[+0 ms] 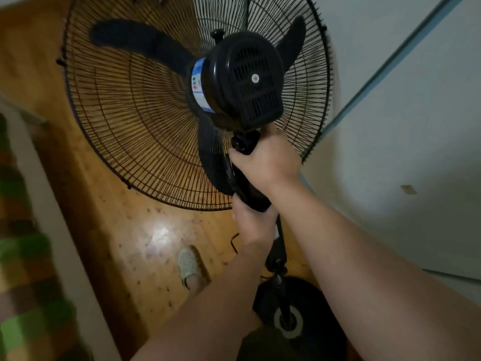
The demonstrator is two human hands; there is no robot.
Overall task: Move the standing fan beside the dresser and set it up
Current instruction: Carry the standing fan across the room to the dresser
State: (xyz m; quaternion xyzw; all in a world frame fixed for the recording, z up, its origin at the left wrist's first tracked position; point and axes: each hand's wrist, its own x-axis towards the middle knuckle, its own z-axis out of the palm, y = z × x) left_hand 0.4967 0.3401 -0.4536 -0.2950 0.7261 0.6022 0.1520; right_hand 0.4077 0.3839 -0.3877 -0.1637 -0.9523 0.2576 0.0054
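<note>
A black standing fan (242, 79) fills the upper middle of the head view, seen from behind its motor housing, with a wire cage (125, 113) and dark blades. My right hand (268, 160) grips the neck just under the motor. Below it, my left hand (250, 222) grips the control column at the top of the pole. The pole runs down to the round black base (307, 303) on the wooden floor. No dresser can be told apart in this frame.
A pale wall or cabinet face (403, 126) stands close on the right of the fan. A bed with a green and brown checked cover (23, 256) lines the left edge. My foot in a light shoe (188, 267) stands on the wooden floor, near a black cord (234, 243).
</note>
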